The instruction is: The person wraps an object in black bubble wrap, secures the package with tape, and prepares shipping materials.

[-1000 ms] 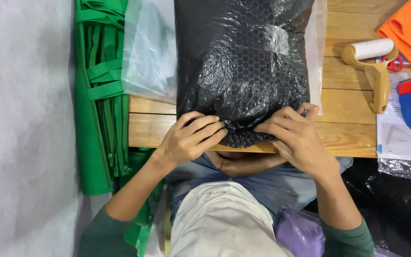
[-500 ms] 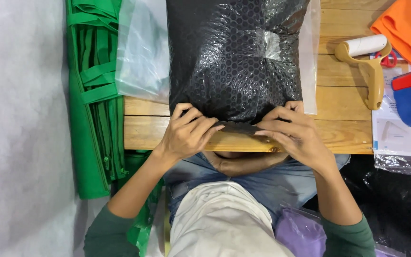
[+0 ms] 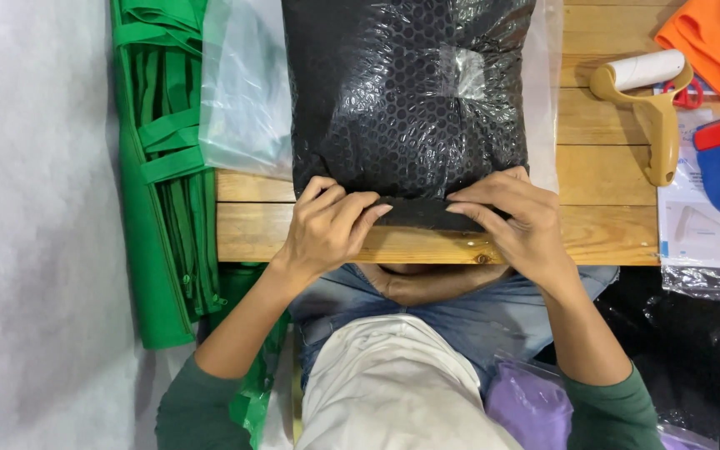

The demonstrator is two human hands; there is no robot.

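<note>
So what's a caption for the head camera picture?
Left hand and right hand press black bubble-wrap parcel onto wooden table.

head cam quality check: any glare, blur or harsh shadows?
Head view: sharp overall, both hands crisp; glare patches on the black bubble-wrap package and on the clear plastic bag; light soft and even, only faint shadows under the left hand and right hand.

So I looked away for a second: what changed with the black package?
Both hands, left and right, spread apart along the black bubble-wrap package's near edge, flattening its fold. The lint roller and green bags stayed put.
</note>
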